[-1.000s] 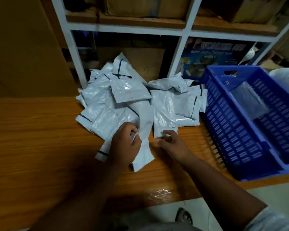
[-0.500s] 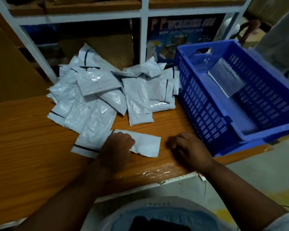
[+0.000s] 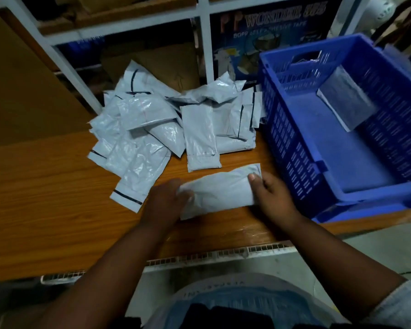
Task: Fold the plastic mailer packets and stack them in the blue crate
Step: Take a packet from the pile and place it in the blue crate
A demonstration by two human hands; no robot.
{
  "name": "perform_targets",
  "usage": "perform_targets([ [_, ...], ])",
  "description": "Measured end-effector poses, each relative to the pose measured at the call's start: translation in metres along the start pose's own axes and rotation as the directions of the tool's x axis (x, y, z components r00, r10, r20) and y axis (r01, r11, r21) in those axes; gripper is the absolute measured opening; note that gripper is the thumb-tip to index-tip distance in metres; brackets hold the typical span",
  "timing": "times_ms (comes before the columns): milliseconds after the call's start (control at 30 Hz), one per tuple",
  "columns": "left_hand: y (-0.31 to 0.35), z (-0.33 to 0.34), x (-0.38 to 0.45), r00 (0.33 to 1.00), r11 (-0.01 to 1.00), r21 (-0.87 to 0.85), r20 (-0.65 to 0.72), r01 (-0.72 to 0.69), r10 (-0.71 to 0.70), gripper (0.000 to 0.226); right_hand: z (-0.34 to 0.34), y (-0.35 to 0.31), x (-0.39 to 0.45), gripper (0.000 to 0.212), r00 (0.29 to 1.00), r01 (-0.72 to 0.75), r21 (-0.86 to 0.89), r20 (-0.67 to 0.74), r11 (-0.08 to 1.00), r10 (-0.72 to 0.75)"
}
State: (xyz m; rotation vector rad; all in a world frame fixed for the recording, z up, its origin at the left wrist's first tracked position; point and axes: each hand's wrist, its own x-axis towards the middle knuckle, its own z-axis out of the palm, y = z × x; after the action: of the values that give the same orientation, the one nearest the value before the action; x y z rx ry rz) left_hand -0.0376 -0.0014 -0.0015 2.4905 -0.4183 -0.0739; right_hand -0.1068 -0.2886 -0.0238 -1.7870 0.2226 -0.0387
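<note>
Head view shows the task barely begun: one grey packet leans inside the blue crate, just right of the right hand. A loose pile of mailers waits beyond both hands. Between them, one mailer lies on the wooden table, the left hand gripping its near-left end, the right pinching its far-right corner, seemingly about to fold.

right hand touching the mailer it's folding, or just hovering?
Touching. The head view shows the right hand pinching the right end of the mailer, thumb lying on top of the plastic. The left hand grips the other end.
</note>
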Motion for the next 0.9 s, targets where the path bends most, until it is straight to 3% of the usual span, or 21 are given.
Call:
perform_targets([
  [67, 0.000, -0.013, 0.006, 0.978, 0.963, -0.181, -0.022, 0.201, -0.208, 0.012, -0.010, -0.006, 0.004, 0.037, 0.997, -0.080, 0.037, -0.008, 0.996, 0.080],
  [133, 0.002, -0.015, 0.007, 0.954, 0.912, -0.295, -0.006, 0.285, -0.300, 0.022, -0.014, -0.008, 0.005, 0.040, 0.989, -0.148, 0.042, -0.004, 0.988, 0.148],
  [200, -0.001, -0.008, 0.007, 0.940, 0.912, -0.247, -0.007, 0.329, -0.341, 0.032, -0.014, -0.003, 0.008, 0.039, 0.982, -0.186, -0.083, -0.031, 0.979, 0.184],
  [300, -0.013, 0.011, 0.001, 0.908, 0.909, -0.043, -0.045, 0.415, -0.416, 0.029, -0.012, 0.011, 0.010, 0.017, 0.974, -0.224, -0.306, -0.100, 0.925, 0.203],
  [367, -0.017, 0.022, -0.010, 0.929, 0.933, 0.053, -0.124, 0.357, -0.349, 0.034, -0.013, 0.021, 0.008, 0.020, 0.987, -0.151, -0.486, -0.116, 0.861, 0.108],
  [433, -0.015, 0.029, -0.019, 0.966, 0.968, 0.133, -0.174, 0.214, -0.190, 0.030, -0.012, 0.026, 0.002, 0.022, 0.995, -0.007, -0.652, -0.077, 0.759, -0.057],
  [567, 0.005, 0.047, -0.018, 0.994, 0.973, 0.228, -0.107, 0.015, 0.010, 0.028, -0.003, 0.019, 0.004, 0.035, 0.943, 0.298, -0.786, 0.154, 0.542, -0.295],
  [700, 0.040, 0.078, 0.001, 0.984, 0.953, 0.264, -0.057, -0.149, 0.169, 0.027, 0.020, 0.034, 0.014, 0.065, 0.926, 0.373, -0.851, 0.367, 0.370, -0.090],
  [800, 0.043, 0.108, 0.011, 0.961, 0.912, 0.301, 0.077, -0.277, 0.267, 0.040, 0.028, 0.061, 0.009, 0.069, 0.933, 0.350, -0.871, 0.357, 0.346, -0.045],
  [900, 0.028, 0.131, 0.003, 0.959, 0.891, 0.365, 0.187, -0.270, 0.214, 0.062, 0.028, 0.066, 0.011, 0.067, 0.933, 0.356, -0.873, 0.355, 0.333, -0.066],
])
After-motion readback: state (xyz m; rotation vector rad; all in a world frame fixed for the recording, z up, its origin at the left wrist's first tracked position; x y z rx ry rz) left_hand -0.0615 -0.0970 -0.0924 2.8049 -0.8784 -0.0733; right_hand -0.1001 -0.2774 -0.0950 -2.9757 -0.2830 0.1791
